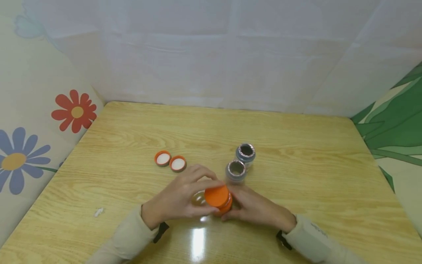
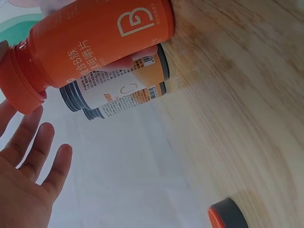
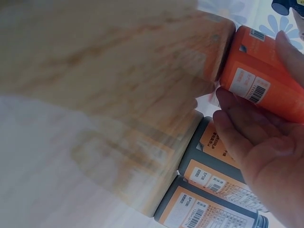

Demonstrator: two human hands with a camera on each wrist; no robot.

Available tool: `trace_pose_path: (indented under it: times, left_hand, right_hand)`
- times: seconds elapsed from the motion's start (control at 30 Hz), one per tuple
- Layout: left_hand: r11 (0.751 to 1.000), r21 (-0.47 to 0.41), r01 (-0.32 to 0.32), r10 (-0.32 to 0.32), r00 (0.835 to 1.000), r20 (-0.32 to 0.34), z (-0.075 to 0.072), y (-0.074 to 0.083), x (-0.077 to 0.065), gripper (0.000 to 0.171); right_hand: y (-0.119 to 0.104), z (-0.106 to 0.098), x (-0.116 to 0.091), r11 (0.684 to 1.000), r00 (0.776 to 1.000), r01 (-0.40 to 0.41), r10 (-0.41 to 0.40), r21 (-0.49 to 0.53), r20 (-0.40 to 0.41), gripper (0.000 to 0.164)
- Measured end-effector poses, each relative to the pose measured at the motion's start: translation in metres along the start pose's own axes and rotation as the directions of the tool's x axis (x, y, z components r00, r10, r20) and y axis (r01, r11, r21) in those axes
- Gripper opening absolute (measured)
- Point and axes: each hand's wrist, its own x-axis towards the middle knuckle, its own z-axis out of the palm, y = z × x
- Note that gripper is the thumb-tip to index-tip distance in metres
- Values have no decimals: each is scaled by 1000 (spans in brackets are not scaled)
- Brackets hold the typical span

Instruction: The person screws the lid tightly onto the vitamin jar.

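Left hand [image 1: 182, 194] on the orange cap [image 1: 215, 196], thumb and forefinger pinching it, the other fingers spread loose! Right hand [image 1: 257, 207] curls round the orange bottle [image 2: 102, 38], upright on the bench [image 1: 313, 165], cap at its neck. Just beyond, two open jars [image 1: 245, 157], close together. Over left, two lids [image 1: 178, 164] lie upturned, side by side; farther left, a white scrap [image 1: 98, 212].

Three bottles are in view: one orange bottle [image 2: 102, 42] and two grey-necked bottles [image 1: 244, 158] [image 1: 234, 177]. Caps also number three, made up of one orange cap [image 2: 21, 85] and two loose caps [image 1: 163, 158] [image 1: 178, 164]. There is one desk [image 1: 296, 154], one white scrap [image 1: 98, 212], two black wrist straps [image 1: 161, 232] [image 1: 284, 240] and one red flower [image 1: 77, 111] on the wall [image 1: 43, 84].
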Motion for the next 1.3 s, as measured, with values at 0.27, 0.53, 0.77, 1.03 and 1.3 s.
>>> trace_pose_path:
  times: [0.27, 0.53, 0.77, 1.03, 1.3]
  left_hand:
    - [1000, 2, 2, -2, 1000, 13, 1, 0, 1, 53]
    - [1000, 11, 10, -10, 999, 39, 2, 2, 4, 53]
    - [1000, 13, 26, -27, 998, 65, 3, 3, 4, 52]
    - [997, -31, 66, -62, 991, 119, 5, 5, 6, 53]
    - [996, -57, 74, -65, 987, 149, 8, 7, 6, 56]
  right_hand:
    - [0, 0, 0, 1000, 1000, -9, 9, -2, 5, 64]
    - [-1, 0, 0, 999, 999, -37, 37, 4, 12, 63]
    - [-3, 1, 0, 999, 999, -47, 47, 6, 12, 64]
    - [-2, 2, 0, 999, 999, -51, 51, 7, 5, 64]
    - [-2, 2, 0, 995, 997, -76, 75, 59, 23, 58]
